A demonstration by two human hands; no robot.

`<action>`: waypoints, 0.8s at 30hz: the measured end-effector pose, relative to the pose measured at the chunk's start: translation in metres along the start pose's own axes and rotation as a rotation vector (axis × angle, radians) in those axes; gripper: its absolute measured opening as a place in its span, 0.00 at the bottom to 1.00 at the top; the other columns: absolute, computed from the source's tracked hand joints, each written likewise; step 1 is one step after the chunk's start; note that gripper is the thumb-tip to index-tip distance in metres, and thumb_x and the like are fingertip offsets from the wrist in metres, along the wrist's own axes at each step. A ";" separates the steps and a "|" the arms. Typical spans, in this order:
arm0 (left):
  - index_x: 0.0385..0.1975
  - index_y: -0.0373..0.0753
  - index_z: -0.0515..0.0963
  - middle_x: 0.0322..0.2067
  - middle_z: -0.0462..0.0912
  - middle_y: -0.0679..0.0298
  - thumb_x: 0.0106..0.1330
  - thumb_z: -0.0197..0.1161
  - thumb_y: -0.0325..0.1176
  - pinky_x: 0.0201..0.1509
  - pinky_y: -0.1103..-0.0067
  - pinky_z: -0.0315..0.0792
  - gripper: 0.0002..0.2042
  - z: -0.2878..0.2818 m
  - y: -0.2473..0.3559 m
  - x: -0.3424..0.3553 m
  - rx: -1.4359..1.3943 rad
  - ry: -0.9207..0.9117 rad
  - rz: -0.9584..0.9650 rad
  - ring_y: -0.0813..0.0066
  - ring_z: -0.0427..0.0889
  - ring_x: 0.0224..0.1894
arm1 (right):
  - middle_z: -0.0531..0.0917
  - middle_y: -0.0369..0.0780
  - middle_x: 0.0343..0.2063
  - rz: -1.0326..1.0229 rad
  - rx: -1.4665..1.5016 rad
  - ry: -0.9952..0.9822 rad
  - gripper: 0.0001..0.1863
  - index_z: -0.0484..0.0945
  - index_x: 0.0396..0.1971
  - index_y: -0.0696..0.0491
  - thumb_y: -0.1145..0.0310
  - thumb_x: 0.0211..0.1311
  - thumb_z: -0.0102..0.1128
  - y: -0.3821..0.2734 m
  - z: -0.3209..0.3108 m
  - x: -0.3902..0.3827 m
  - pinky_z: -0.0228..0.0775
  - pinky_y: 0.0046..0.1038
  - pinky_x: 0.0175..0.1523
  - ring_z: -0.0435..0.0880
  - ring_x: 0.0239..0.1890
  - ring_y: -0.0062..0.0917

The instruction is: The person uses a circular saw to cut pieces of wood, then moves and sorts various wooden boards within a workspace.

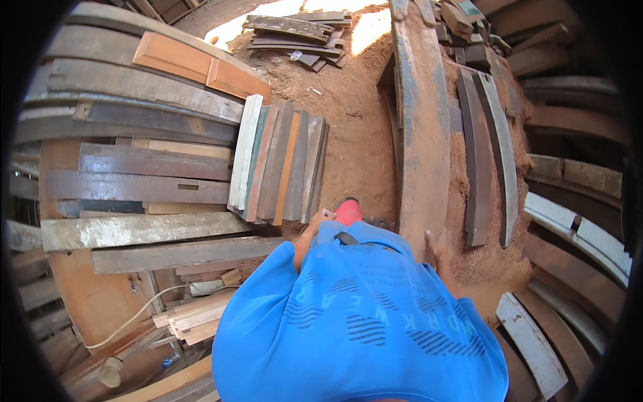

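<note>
My left hand (324,217) is low in front of my body, its fingers curled beside a red thing with a dark end (348,213); my shirt hides part of that thing, and its kind is unclear. Whatever the fingers hold, if anything, does not show. To that hand's left lies a row of narrow boards (271,167), white, green, brown and orange. My right hand (434,246) rests at the right edge of a long dusty plank (423,134), its visible fingers apart and nothing seen in them.
Stacked planks (154,157) fill the left side, with orange panels (177,59) on top. More boards (474,161) lie in sawdust at right. A plank pile (295,32) stands on the sandy ground ahead. A pale cable (137,315) runs at lower left.
</note>
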State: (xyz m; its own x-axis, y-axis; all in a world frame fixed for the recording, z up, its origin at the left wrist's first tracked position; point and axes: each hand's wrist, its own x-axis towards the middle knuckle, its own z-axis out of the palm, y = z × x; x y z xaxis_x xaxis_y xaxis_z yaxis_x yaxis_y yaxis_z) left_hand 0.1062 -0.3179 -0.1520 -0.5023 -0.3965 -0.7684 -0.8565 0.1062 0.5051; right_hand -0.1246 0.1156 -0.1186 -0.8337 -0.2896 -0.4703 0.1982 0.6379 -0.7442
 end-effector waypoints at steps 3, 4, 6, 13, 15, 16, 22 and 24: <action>0.46 0.35 0.84 0.44 0.88 0.50 0.65 0.67 0.51 0.52 0.67 0.78 0.23 -0.001 -0.010 -0.017 0.015 -0.026 -0.044 0.58 0.87 0.47 | 0.77 0.56 0.59 -0.016 0.021 0.039 0.37 0.64 0.67 0.63 0.64 0.62 0.68 0.001 0.007 0.000 0.66 0.41 0.69 0.76 0.64 0.47; 0.46 0.35 0.84 0.44 0.88 0.49 0.64 0.66 0.51 0.53 0.67 0.78 0.23 -0.004 -0.007 -0.017 0.025 -0.031 -0.048 0.57 0.87 0.47 | 0.77 0.56 0.59 0.008 0.025 0.072 0.37 0.63 0.67 0.63 0.64 0.63 0.68 0.006 0.011 0.001 0.65 0.41 0.69 0.76 0.64 0.47; 0.46 0.35 0.84 0.44 0.88 0.49 0.64 0.66 0.51 0.53 0.66 0.77 0.23 -0.007 -0.004 -0.021 0.044 -0.045 -0.063 0.57 0.87 0.48 | 0.77 0.56 0.60 0.049 0.025 0.104 0.37 0.63 0.67 0.63 0.64 0.63 0.68 0.017 0.015 0.001 0.65 0.41 0.70 0.76 0.64 0.47; 0.46 0.36 0.84 0.45 0.88 0.49 0.64 0.65 0.52 0.56 0.65 0.77 0.24 -0.008 0.000 -0.027 0.035 -0.023 -0.068 0.55 0.86 0.50 | 0.77 0.56 0.59 -0.015 0.046 0.015 0.36 0.62 0.67 0.63 0.62 0.64 0.66 0.006 0.008 0.001 0.65 0.42 0.69 0.76 0.63 0.48; 0.45 0.37 0.84 0.45 0.88 0.49 0.63 0.65 0.53 0.57 0.65 0.77 0.24 -0.004 0.001 -0.025 0.010 -0.005 -0.059 0.54 0.86 0.51 | 0.77 0.55 0.58 -0.057 0.073 0.000 0.35 0.63 0.66 0.63 0.63 0.65 0.66 0.013 0.009 0.004 0.65 0.41 0.69 0.77 0.62 0.47; 0.45 0.37 0.84 0.45 0.88 0.49 0.63 0.65 0.53 0.57 0.65 0.77 0.24 0.000 0.002 -0.021 0.001 -0.001 -0.049 0.54 0.86 0.51 | 0.78 0.55 0.58 -0.038 0.090 -0.010 0.34 0.64 0.65 0.63 0.63 0.65 0.65 0.009 0.007 0.002 0.65 0.41 0.69 0.77 0.62 0.46; 0.45 0.38 0.84 0.46 0.87 0.48 0.63 0.65 0.53 0.60 0.65 0.76 0.24 -0.001 0.019 -0.007 0.077 -0.035 -0.022 0.53 0.85 0.53 | 0.79 0.54 0.56 0.005 0.110 0.004 0.32 0.66 0.63 0.62 0.63 0.64 0.66 -0.004 0.005 -0.004 0.67 0.40 0.67 0.78 0.61 0.43; 0.46 0.38 0.84 0.47 0.87 0.48 0.63 0.65 0.53 0.60 0.65 0.76 0.24 -0.007 0.031 0.002 0.147 -0.059 -0.017 0.53 0.85 0.54 | 0.79 0.54 0.56 0.046 0.128 -0.018 0.32 0.67 0.63 0.61 0.63 0.64 0.67 -0.005 0.004 -0.004 0.68 0.40 0.66 0.79 0.60 0.44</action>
State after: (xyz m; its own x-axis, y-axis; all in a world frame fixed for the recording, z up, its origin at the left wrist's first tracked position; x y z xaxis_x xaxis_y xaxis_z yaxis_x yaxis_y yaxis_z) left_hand 0.0792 -0.3214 -0.1350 -0.4902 -0.3451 -0.8004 -0.8708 0.2338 0.4325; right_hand -0.1203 0.1103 -0.1149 -0.8128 -0.2760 -0.5130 0.3013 0.5545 -0.7757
